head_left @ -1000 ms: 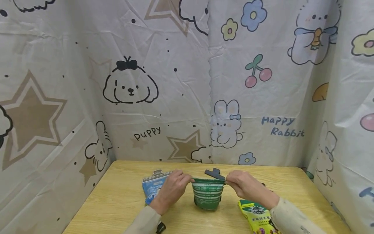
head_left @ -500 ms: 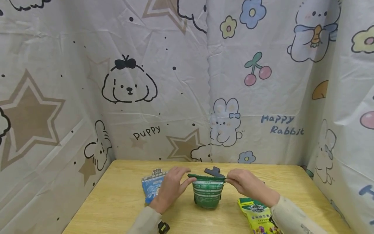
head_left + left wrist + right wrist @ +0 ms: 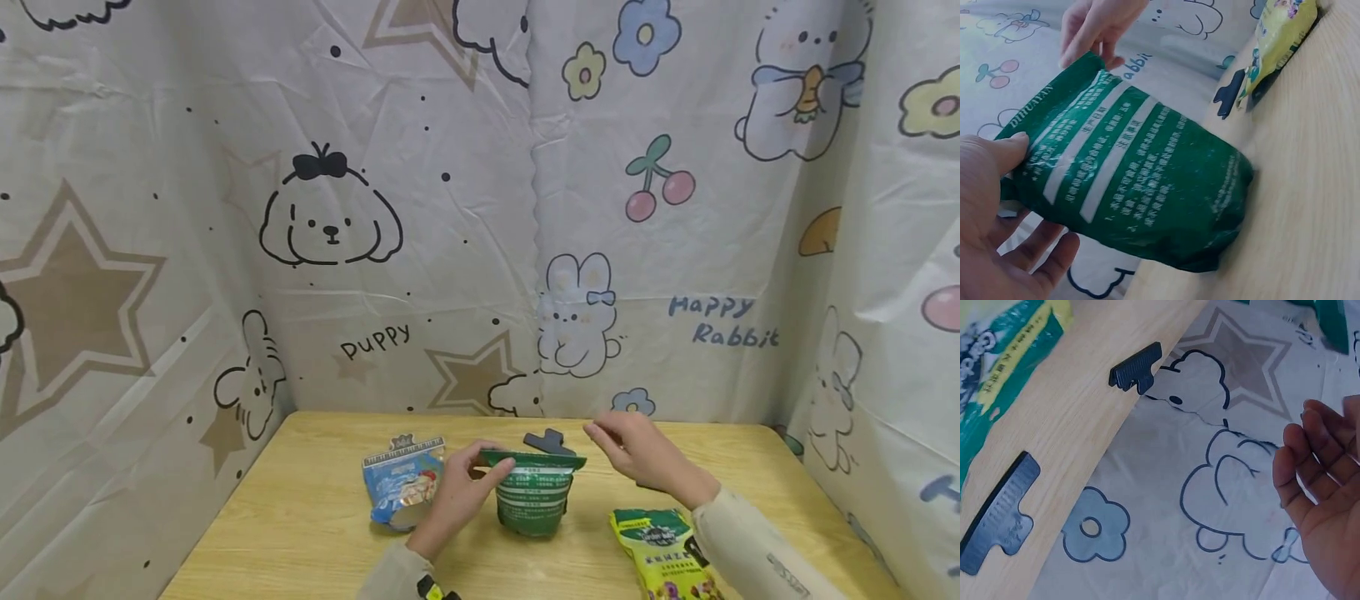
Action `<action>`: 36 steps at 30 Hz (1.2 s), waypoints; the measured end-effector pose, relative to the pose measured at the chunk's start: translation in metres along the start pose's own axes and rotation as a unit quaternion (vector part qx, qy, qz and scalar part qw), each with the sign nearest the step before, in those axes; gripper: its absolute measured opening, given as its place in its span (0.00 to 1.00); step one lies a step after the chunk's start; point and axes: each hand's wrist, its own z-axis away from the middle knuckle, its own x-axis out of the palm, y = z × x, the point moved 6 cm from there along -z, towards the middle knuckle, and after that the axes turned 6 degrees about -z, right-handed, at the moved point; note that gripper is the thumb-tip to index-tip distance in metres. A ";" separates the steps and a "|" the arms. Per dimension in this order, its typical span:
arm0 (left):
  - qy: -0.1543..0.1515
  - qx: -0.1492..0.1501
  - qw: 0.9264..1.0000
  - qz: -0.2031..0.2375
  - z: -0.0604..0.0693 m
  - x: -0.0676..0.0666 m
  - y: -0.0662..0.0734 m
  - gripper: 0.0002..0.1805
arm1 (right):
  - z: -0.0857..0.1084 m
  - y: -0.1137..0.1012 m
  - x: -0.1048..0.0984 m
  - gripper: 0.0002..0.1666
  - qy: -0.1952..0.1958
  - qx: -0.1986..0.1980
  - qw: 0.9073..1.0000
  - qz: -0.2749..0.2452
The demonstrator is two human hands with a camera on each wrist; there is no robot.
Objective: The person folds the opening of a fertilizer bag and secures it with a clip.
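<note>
A green bag (image 3: 532, 498) with white text bands stands upright at the middle of the table, its top edge flat. My left hand (image 3: 461, 496) pinches the bag's upper left corner, the thumb on the printed face; in the left wrist view the thumb of the left hand (image 3: 991, 206) presses the green bag (image 3: 1135, 169) near its top. Off the bag's right corner, my right hand (image 3: 648, 457) is in the air with bent fingers and nothing in them. The right wrist view shows the right hand (image 3: 1322, 481) with its fingers loosely curved.
Behind the green bag lies a dark clip (image 3: 549, 442); a second dark clip (image 3: 1000, 512) lies near the yellow-green bag (image 3: 663, 550) at the right. A blue bag (image 3: 405, 487) with a clip on top lies at the left. Printed cloth (image 3: 465, 208) hangs behind the table.
My right hand has let go of the bag's right corner and moved up and slightly away. My left hand has shifted right, its thumb now over the front of the bag's top.
</note>
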 end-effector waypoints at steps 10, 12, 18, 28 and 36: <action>-0.010 -0.031 0.999 0.037 0.003 0.005 -0.006 0.14 | -0.030 0.032 0.017 0.05 0.001 0.067 0.997 0.032; -0.012 -0.034 0.999 0.033 0.004 0.004 -0.006 0.14 | -0.036 0.039 0.022 0.05 -0.005 0.079 0.996 0.029; -0.006 -0.040 0.999 0.029 0.004 0.003 -0.006 0.14 | -0.046 0.060 0.038 0.07 -0.015 0.122 0.992 0.008; -0.009 -0.032 0.999 0.027 0.006 0.003 -0.002 0.14 | -0.049 0.094 0.074 0.06 -0.031 0.220 0.975 -0.019; -0.009 -0.038 0.999 0.021 0.004 0.003 -0.005 0.15 | -0.043 0.106 0.097 0.10 -0.030 0.260 0.963 -0.065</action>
